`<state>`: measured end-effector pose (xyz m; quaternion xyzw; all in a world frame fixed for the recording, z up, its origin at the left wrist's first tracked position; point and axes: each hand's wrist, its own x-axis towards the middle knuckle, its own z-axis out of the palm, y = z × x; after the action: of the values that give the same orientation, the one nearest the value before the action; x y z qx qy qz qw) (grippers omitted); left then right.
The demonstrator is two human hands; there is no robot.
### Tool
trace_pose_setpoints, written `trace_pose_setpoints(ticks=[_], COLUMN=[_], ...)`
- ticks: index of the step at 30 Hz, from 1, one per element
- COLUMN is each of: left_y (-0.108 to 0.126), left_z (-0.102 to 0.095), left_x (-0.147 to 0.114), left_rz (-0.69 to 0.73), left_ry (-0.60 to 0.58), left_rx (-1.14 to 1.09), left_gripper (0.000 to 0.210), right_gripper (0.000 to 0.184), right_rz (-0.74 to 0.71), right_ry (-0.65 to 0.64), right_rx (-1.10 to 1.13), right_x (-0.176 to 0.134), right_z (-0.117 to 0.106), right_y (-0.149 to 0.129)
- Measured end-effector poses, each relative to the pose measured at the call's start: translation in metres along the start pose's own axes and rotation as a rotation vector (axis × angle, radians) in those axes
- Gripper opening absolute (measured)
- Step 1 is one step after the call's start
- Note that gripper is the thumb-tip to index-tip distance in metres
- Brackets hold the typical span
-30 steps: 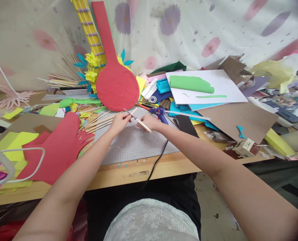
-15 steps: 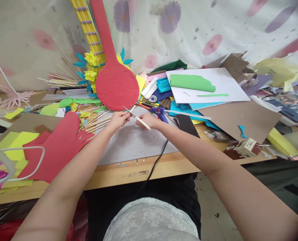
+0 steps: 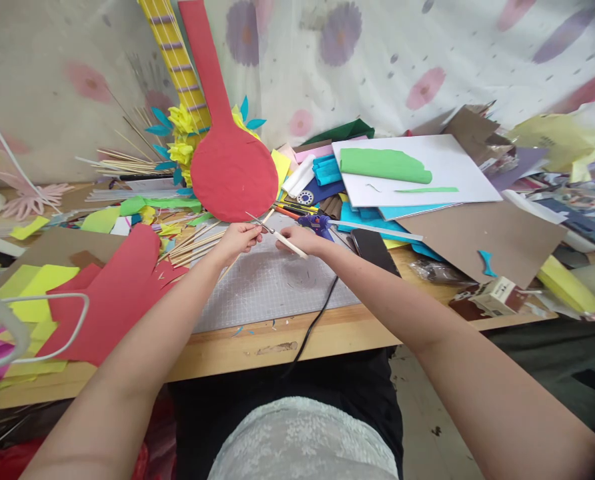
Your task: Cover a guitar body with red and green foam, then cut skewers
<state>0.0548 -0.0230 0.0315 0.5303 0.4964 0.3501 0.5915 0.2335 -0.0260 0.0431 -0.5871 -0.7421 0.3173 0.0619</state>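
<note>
My right hand [image 3: 302, 240] is closed around a pair of scissors [image 3: 291, 245] with pale handles, their blades pointing up and left. A thin wooden stick [image 3: 230, 269] is pinched in my left hand [image 3: 240, 240], one end sticking out below the hand and the other beyond the fingertips. The blades lie across the stick close to my left fingertips; whether they bite into it is too small to tell. Just behind the blades stands a red, banjo-shaped paper piece [image 3: 235, 175]. A blue glue gun [image 3: 317, 225] lies beyond my right hand.
Beneath my hands is a grey cutting mat [image 3: 272, 293], crossed by a black cable [image 3: 315, 317]. Loose sticks [image 3: 195, 247] and red paper [image 3: 112, 293] lie left. At right are a white board [image 3: 457, 167] with green crepe paper, brown cardboard [image 3: 482, 233] and a phone [image 3: 372, 250].
Both hands have shifted slightly to the right with the scissors and stick. More of the stick's lower end now shows below my left hand.
</note>
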Motion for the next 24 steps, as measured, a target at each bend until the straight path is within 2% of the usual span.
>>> trace_pose_setpoints(ticks=[4,8,11,14,18,21,24], left_y=[0.008,0.006,0.004,0.004,0.007,0.009,0.01], left_z=[-0.003,-0.002,0.001,0.0,-0.02,-0.041,-0.051], left_x=[-0.003,0.0,0.004,0.008,0.012,0.01,0.005], left_rz=[-0.069,-0.087,-0.072,-0.048,0.027,0.1,0.156], left_ry=[-0.066,-0.035,0.029,0.097,0.336,0.441,0.413], left_rx=[-0.064,-0.063,-0.027,0.021,0.061,0.272,0.636], left_gripper=[0.021,0.018,0.016,0.014,0.015,0.019,0.024], right_gripper=[0.021,0.024,0.027,0.026,0.033,0.045,0.05], right_rz=[-0.019,0.043,0.076,0.025,-0.055,0.0,-0.054], right_ry=[0.033,0.069,0.066,0.0,-0.123,-0.074,-0.049], right_rx=[0.085,0.028,-0.019,0.013,0.017,-0.231,-0.47], right_x=[0.003,0.008,0.009,0.009,0.004,-0.002,-0.009], right_z=[0.005,0.01,0.009,0.005,0.002,0.008,0.012], right_y=[0.005,0.002,-0.001,0.0,0.007,0.006,-0.005])
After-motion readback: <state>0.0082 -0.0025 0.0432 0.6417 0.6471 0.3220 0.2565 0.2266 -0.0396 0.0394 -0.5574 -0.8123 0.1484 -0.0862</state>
